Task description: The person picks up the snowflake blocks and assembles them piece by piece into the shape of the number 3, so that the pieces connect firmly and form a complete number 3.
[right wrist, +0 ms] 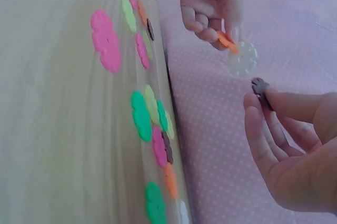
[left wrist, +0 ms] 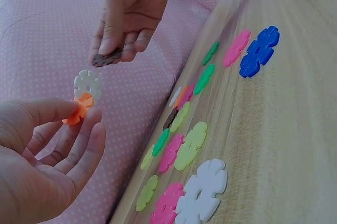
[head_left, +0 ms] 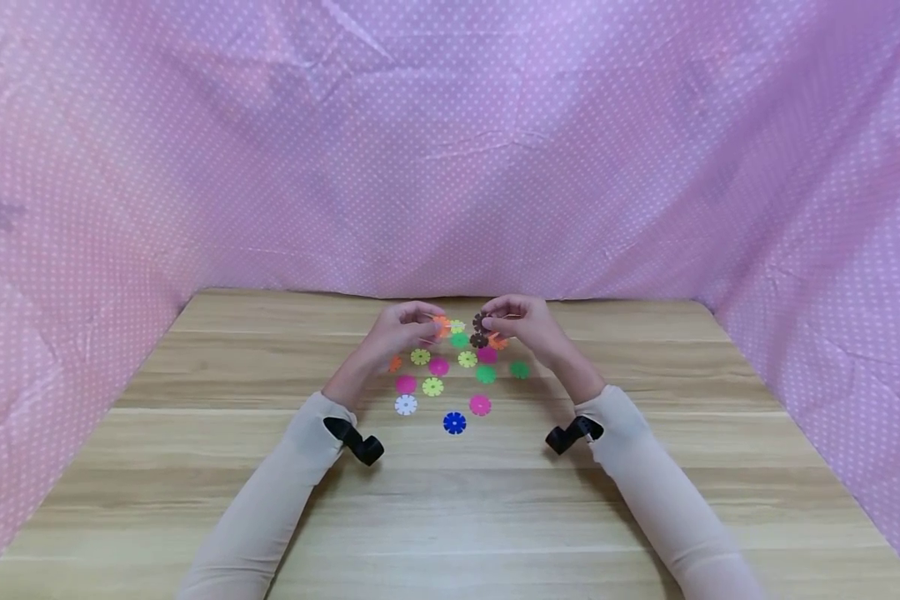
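Orange disc (left wrist: 81, 105): held up in left hand (left wrist: 47, 182), pinched between thumb and fingers, joined at its edge to a white disc (left wrist: 83, 81). Pinched brown disc (right wrist: 258, 88) likewise in right hand (right wrist: 303, 166), just apart from the white one. Held all three raised near wooden table (head_left: 450, 500)'s far edge. Saw loose notched discs (head_left: 432, 382) scattered nearer, with blue disc (head_left: 447, 422) foremost.

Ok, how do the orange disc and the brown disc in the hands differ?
The orange disc is pinched by the left hand, the brown disc by the right hand. The orange disc is joined to a white disc, while the brown disc has nothing attached. Both are notched and held off the table.
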Available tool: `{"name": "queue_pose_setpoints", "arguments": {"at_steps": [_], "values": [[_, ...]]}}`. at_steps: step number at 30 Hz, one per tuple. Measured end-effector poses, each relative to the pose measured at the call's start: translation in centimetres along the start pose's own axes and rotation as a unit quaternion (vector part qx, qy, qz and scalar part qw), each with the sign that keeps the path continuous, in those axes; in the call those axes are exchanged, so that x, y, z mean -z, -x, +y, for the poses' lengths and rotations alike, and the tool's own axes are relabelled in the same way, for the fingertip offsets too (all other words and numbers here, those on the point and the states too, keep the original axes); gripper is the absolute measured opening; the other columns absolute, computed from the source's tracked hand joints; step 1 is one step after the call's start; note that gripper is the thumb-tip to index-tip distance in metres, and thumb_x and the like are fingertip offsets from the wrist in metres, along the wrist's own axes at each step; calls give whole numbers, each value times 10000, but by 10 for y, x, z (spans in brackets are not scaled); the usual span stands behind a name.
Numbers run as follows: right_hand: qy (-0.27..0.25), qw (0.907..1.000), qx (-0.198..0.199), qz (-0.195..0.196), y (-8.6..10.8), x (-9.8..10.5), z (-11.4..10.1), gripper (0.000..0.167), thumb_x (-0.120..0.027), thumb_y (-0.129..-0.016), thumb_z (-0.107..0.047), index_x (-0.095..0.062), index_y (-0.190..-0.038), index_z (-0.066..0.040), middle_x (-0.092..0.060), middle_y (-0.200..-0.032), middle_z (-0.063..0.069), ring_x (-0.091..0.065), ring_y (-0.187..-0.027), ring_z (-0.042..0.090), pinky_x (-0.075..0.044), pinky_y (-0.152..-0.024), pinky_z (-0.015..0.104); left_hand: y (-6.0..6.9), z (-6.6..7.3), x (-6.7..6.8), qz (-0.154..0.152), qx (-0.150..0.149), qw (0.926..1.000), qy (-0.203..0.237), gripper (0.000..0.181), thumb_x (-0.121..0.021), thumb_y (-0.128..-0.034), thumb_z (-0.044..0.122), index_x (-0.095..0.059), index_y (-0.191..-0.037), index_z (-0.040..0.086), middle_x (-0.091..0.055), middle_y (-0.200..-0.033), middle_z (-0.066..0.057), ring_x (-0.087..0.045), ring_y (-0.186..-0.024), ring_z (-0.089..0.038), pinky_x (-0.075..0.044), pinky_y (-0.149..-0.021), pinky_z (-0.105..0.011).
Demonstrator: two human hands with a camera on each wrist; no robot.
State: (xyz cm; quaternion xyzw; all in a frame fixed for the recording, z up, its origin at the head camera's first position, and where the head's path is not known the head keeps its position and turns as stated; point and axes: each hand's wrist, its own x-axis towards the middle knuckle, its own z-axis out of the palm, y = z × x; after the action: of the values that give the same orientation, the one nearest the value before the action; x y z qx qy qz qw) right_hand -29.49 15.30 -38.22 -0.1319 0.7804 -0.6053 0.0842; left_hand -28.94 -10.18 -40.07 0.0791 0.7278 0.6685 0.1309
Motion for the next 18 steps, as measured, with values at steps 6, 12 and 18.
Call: {"name": "queue_pose_setpoints", "arguments": {"at_steps": [6, 12, 18], "values": [[-631, 9973, -250, 267, 0, -4, 5, 246, -717, -925, -13, -650, -1145, 74, -746, -882, -5, -755, -842, 221, -568, -949, 549, 0, -1, -3, 23, 6, 9999, 145, 294, -650, -976, 71, -642, -1263, 8, -662, -990, -42, -671, -1095, -424, -547, -1021, -525], [-680, 9969, -285, 258, 1, -5, 10, 255, -729, -918, -17, -640, -1138, 77, -737, -865, -6, -745, -779, 150, -602, -905, 495, 1, -3, -4, -1, -6, 9997, 253, 328, -641, -973, 47, -614, -1290, -31, -658, -990, -49, -703, -992, -317, -553, -1013, -521], [-721, 9971, -156, 168, 2, -6, 10, 249, -718, -917, 5, -630, -1132, 97, -732, -847, -16, -742, -768, 147, -626, -856, 446, -1, -3, -6, -18, -84, 9998, 158, 325, -638, -977, 67, -621, -1290, -16, -657, -985, -49, -711, -923, -245, -575, -981, -505]]}}
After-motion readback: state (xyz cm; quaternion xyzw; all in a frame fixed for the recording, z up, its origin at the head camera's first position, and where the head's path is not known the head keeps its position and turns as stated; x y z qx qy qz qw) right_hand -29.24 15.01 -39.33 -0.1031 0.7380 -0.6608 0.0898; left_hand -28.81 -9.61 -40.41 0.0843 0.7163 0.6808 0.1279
